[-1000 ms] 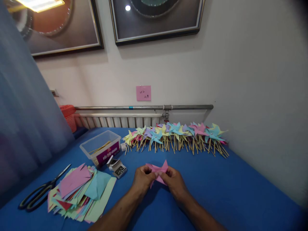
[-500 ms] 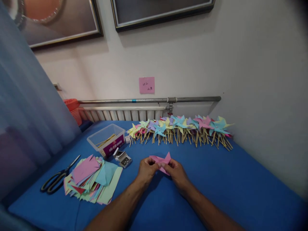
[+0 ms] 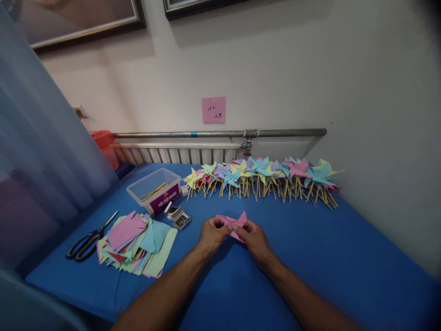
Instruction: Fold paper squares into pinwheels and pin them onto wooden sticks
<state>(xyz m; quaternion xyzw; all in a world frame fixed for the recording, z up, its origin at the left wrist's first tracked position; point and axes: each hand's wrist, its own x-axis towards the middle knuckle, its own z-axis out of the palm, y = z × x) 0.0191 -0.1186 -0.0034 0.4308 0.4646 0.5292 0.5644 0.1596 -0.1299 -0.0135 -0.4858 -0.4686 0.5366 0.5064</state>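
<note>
A pink paper pinwheel head [image 3: 230, 221], its points folded in, is held above the blue cloth between both hands. My left hand [image 3: 214, 235] grips its left side, fingers behind and thumb near the middle. My right hand [image 3: 253, 238] pinches the right side, its thumb meeting the left one at the centre. The thumbs hide the middle of the paper, so whether a pin is there I cannot tell. Left of my left hand sits a small open box of metal pins [image 3: 181, 220]. No stick shows on this pinwheel head.
Finished pinwheels on sticks [image 3: 261, 177] lie in a row along the wall. To the left are a clear plastic tub [image 3: 138, 180] holding sticks, a stack of cut coloured paper [image 3: 138, 248] and black-handled scissors [image 3: 90, 241]. A radiator [image 3: 175, 154] runs behind the blue-covered table [image 3: 327, 257].
The view has tipped slightly downward, so the wall and table things appear higher. Both hands keep their hold on the pink paper, with hardly any shift of the fingers.
</note>
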